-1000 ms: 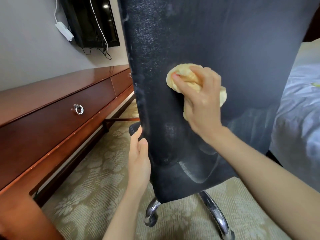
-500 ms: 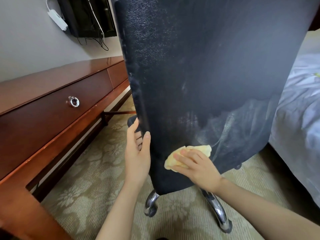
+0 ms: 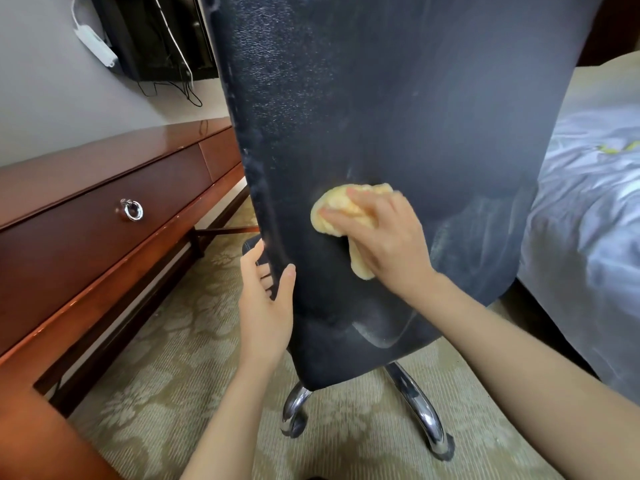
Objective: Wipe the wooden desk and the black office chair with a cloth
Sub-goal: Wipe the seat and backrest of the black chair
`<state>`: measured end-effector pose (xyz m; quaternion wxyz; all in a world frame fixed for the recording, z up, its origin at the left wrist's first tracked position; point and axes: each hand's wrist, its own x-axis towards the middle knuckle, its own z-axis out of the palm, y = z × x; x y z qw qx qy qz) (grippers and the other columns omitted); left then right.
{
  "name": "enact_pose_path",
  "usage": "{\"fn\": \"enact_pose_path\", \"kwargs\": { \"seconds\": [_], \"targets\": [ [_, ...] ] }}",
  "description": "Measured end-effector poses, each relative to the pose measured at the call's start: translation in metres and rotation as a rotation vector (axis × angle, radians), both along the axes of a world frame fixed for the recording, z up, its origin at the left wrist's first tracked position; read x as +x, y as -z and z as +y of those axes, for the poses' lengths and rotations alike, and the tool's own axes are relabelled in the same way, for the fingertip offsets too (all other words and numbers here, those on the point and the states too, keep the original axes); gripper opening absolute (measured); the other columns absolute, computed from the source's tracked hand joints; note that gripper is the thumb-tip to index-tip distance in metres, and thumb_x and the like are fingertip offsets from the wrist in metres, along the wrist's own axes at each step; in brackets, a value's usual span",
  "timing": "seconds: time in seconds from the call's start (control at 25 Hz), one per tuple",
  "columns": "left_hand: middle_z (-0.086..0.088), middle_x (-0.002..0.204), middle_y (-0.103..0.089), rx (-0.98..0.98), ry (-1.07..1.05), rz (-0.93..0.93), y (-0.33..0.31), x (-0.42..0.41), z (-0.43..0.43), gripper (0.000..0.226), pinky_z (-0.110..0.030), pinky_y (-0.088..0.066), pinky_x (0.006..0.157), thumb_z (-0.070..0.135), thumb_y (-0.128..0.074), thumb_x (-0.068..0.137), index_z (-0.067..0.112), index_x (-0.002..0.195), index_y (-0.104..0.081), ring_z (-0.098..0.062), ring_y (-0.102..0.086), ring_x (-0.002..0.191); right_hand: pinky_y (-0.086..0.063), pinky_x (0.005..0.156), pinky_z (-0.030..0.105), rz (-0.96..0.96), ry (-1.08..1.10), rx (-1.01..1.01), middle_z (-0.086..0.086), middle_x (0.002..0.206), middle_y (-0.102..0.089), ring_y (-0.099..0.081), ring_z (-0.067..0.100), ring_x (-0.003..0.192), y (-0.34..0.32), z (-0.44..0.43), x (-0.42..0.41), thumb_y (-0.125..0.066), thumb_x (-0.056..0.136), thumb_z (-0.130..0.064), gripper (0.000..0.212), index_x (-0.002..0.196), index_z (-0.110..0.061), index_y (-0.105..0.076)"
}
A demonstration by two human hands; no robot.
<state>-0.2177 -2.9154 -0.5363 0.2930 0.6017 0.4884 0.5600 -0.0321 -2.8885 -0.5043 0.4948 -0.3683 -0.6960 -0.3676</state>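
Cloth (image 3: 349, 211), bunched in the right hand (image 3: 388, 244), climbs back to mid-backrest of the black office chair (image 3: 398, 116); the left hand (image 3: 265, 306) still clasps its edge; lower smears remain.

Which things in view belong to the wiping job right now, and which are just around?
In the job:
- yellow cloth, pressed to the chair back by the right hand
- black office chair, its edge gripped by the left hand
- wooden desk

Just around:
- bed
- wall-mounted screen with cables
- white adapter
- patterned carpet
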Motion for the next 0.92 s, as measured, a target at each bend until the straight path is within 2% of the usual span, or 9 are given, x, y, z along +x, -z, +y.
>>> {"fn": "enact_pose_path", "kwargs": {
  "seconds": [0.12,0.28,0.36,0.52,0.68,0.76,0.84,0.92],
  "targets": [
    [0.013,0.105,-0.063,0.032,-0.028,0.008,0.000,0.003,0.000,0.038,-0.037,-0.053,0.090,0.028,-0.056,0.094,0.049,0.119,-0.036,-0.003,-0.062,0.097,-0.047,0.074,0.038,0.151,-0.062,0.102,0.014,0.106,-0.063,-0.042,0.024,0.092,-0.045,0.003,-0.014,-0.057,0.085,0.004,0.031,0.104,-0.013,-0.074],
    [0.011,0.104,-0.062,0.085,-0.042,-0.009,0.002,0.004,0.002,0.038,-0.033,-0.052,0.089,0.024,-0.057,0.094,0.042,0.123,-0.038,-0.004,-0.061,0.096,-0.041,0.080,0.027,0.227,-0.091,0.134,0.017,0.102,-0.064,-0.045,0.023,0.095,-0.056,0.007,-0.036,-0.058,0.086,-0.002,0.027,0.106,-0.012,-0.073],
    [0.012,0.105,-0.062,0.104,-0.038,-0.012,0.004,0.002,0.003,0.039,-0.030,-0.051,0.088,0.025,-0.057,0.094,0.041,0.125,-0.038,-0.006,-0.061,0.097,-0.040,0.082,0.026,0.162,-0.140,0.129,0.015,0.105,-0.062,-0.046,0.024,0.095,-0.041,0.008,-0.042,-0.059,0.086,-0.004,0.024,0.105,-0.012,-0.073],
    [0.029,0.090,-0.060,0.112,-0.041,0.010,0.004,-0.004,0.006,0.045,-0.012,-0.047,0.078,0.021,-0.059,0.093,0.055,0.114,-0.038,0.004,-0.058,0.085,-0.046,0.073,0.033,0.139,-0.239,0.061,0.003,0.108,-0.049,-0.051,0.022,0.084,0.030,0.004,-0.050,-0.062,0.087,-0.009,0.021,0.101,-0.019,-0.073],
    [0.024,0.091,-0.063,0.122,-0.031,0.029,0.004,-0.008,0.010,0.043,-0.019,-0.050,0.078,0.022,-0.059,0.093,0.055,0.112,-0.038,-0.003,-0.062,0.083,-0.045,0.072,0.027,0.090,-0.172,-0.115,-0.001,0.104,-0.052,-0.049,0.015,0.085,0.105,-0.011,-0.034,-0.062,0.081,-0.011,0.021,0.092,-0.023,-0.076],
    [0.021,0.091,-0.063,0.120,-0.042,0.031,0.005,-0.008,0.011,0.043,-0.023,-0.051,0.078,0.022,-0.059,0.093,0.056,0.110,-0.038,-0.006,-0.062,0.084,-0.048,0.066,0.028,-0.010,-0.121,-0.216,0.001,0.098,-0.063,-0.051,0.017,0.084,0.118,-0.017,-0.021,-0.060,0.078,-0.015,0.022,0.090,-0.023,-0.077],
    [0.024,0.091,-0.063,0.121,-0.052,0.040,0.006,-0.008,0.011,0.043,-0.017,-0.050,0.077,0.024,-0.058,0.093,0.057,0.110,-0.037,-0.004,-0.062,0.085,-0.052,0.060,0.029,-0.079,-0.112,-0.252,0.005,0.088,-0.069,-0.059,0.021,0.075,0.116,-0.019,-0.010,-0.060,0.080,-0.017,0.020,0.089,-0.023,-0.077],
    [0.027,0.089,-0.062,0.118,-0.051,0.038,0.008,-0.007,0.011,0.040,-0.012,-0.049,0.074,0.025,-0.058,0.093,0.053,0.113,-0.038,-0.003,-0.062,0.085,-0.053,0.054,0.032,-0.067,-0.128,-0.217,0.011,0.081,-0.069,-0.062,0.027,0.062,0.103,-0.020,0.001,-0.063,0.079,-0.015,0.018,0.088,-0.018,-0.078]
  ]
}}
